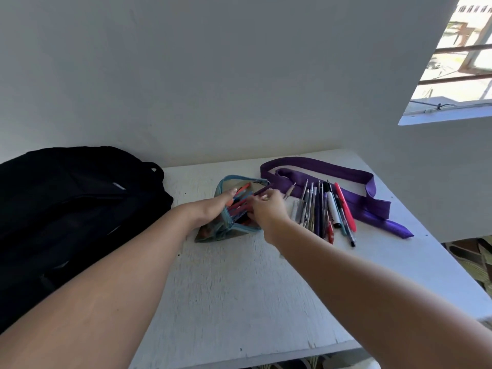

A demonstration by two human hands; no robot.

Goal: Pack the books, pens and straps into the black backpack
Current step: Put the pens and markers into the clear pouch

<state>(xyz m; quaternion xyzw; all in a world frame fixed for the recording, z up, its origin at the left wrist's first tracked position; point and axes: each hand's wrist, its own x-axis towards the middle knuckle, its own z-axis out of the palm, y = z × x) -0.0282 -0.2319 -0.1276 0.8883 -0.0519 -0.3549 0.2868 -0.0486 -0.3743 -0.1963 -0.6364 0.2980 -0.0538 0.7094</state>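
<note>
Holding the pencil pouch mouth wide with my left hand, my right hand pinched a purple pen to slot in at frame centre.

White worktop carries a black backpack, open pencil pouch, row of pens, purple strap.

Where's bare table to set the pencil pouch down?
Bare table lies near the front edge, between the forearms, below the pencil pouch. Crowded: black backpack on the left, loose pens and purple strap on the right.
</note>
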